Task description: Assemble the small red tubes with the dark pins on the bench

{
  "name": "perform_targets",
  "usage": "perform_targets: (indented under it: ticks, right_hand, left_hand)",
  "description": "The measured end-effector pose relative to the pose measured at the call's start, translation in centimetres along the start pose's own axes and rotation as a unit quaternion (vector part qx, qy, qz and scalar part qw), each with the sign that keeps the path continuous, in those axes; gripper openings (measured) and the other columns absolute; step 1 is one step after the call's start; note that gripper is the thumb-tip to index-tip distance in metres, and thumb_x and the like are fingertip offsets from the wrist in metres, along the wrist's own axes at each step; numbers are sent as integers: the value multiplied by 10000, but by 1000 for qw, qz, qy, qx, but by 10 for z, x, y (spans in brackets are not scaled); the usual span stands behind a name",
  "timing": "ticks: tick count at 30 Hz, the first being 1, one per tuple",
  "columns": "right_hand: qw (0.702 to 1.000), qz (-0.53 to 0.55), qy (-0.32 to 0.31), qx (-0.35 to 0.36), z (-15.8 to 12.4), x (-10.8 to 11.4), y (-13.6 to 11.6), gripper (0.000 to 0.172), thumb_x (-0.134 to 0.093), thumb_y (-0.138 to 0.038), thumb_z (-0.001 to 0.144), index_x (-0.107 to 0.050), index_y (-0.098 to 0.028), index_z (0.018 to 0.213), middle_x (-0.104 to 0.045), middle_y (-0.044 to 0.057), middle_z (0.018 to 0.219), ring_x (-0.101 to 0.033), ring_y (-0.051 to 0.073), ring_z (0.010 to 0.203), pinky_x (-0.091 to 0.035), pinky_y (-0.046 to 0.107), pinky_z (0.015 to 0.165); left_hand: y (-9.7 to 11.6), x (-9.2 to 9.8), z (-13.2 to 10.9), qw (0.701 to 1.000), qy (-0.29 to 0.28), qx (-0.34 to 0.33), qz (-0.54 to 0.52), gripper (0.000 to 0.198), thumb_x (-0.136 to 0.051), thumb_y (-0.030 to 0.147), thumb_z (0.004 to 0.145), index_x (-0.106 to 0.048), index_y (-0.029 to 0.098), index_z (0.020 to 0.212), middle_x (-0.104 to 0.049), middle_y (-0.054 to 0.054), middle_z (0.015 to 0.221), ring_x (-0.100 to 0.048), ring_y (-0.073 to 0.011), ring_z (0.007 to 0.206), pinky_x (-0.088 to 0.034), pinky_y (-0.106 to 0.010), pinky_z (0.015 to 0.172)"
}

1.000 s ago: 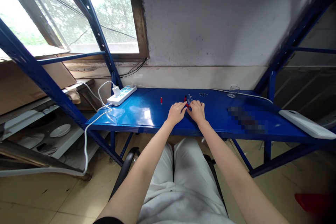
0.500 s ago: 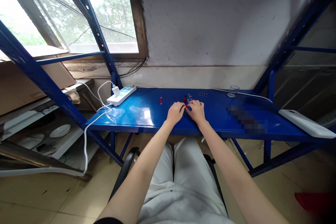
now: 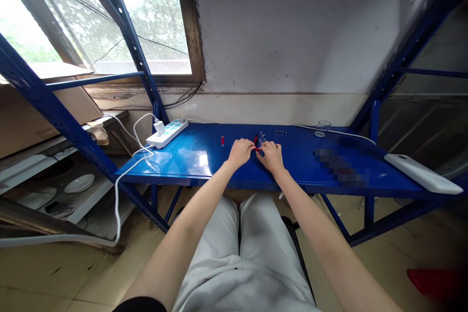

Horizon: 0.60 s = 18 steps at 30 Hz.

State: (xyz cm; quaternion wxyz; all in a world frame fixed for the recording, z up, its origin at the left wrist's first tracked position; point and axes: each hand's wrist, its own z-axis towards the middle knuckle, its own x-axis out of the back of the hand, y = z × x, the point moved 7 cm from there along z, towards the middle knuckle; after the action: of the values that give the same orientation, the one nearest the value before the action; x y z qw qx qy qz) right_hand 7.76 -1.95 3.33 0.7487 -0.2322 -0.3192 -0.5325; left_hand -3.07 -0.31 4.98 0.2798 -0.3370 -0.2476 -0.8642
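Note:
My left hand (image 3: 240,153) and my right hand (image 3: 271,156) meet over the blue table, with fingertips pinched close together. Between them is a small red piece (image 3: 257,149), gripped from both sides; its exact kind is too small to make out. Just behind the fingers stand a small red-and-black item (image 3: 256,139) and some clear little parts (image 3: 262,137), partly covered by the hands. To the left, a small red cylinder with a pale base (image 3: 222,141) stands upright. A row of several tiny shiny bits (image 3: 281,132) lies behind my right hand.
A white power strip (image 3: 167,133) with a plugged-in charger sits at the blue table's (image 3: 175,165) left end. Toward the right are a clear glass (image 3: 322,128), a blurred-out dark object (image 3: 341,168) and a white flat case (image 3: 422,173). Blue posts frame both sides.
The view has shifted slightly. More of the red piece now shows between the fingertips, and both hands remain pinched on it in about the same spot.

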Motion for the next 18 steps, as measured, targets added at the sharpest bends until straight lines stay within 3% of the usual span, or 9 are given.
perform_targets:
  ticks: [8, 13, 18]
  right_hand:
    - [999, 31, 17, -36, 0, 1, 3, 338, -375, -395, 890, -626, -170, 881, -589, 128, 954, -504, 238, 879, -301, 361, 741]
    - [998, 47, 8, -31, 1, 0, 2, 344, -354, -378, 905, -621, -165, 860, -596, 116, 924, -522, 220, 861, -303, 352, 743]
    - [998, 51, 3, -34, 2, 1, 1, 326, -372, -378, 901, -614, -170, 835, -595, 97, 881, -526, 200, 823, -302, 342, 730]
  left_hand:
    - [-23, 63, 72, 991, -78, 17, 107, 200, -481, 213, 830, -679, 182, 834, -653, -73, 948, -506, -247, 969, -309, -418, 865]
    - [-50, 59, 71, 969, -169, 43, 174, 169, -520, 110, 753, -683, 152, 735, -633, -106, 925, -471, -262, 979, -282, -415, 854]
    - [-69, 43, 48, 958, -188, 68, 204, 199, -503, 76, 724, -681, 164, 745, -630, -100, 960, -470, -252, 981, -299, -418, 854]
